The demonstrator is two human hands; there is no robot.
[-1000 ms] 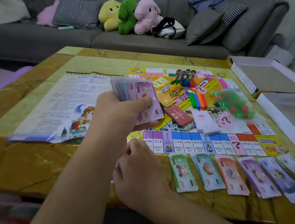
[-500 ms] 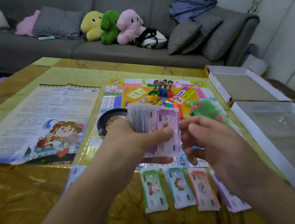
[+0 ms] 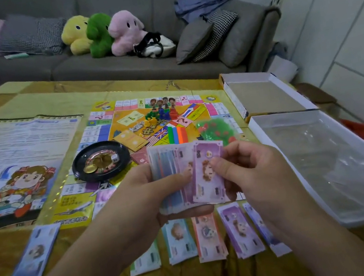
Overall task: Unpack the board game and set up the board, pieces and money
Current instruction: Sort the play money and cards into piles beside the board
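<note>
Step in hand: sorting play money into piles by colour. Left hand [image 3: 144, 192] grasps the fanned wad of notes [image 3: 173, 177], held above the near edge of the board [image 3: 113, 135]. Right hand [image 3: 251, 169] pinches the top purple note [image 3: 206, 169] between thumb and fingers, note still touching the wad. Piles already laid in a row on the table [image 3: 32, 97] near the person: green pile [image 3: 146, 260], teal pile [image 3: 180, 240], red pile [image 3: 208, 237], purple pile [image 3: 241, 230], one more pile partly hidden under the right wrist. Lone blue note [image 3: 33, 255] sits well apart at near left. Board is unfolded; roulette wheel [image 3: 100, 161], pawns [image 3: 160, 115] and a bag of houses [image 3: 217, 129] lie on it. Rules sheet [image 3: 19, 150] to the left, box trays [image 3: 263, 97] to the right. Judged next move: peel the purple note clear and drop it squarely on the purple pile, just below the hands. Wad is still thick, so sorting looks partway done.
</note>
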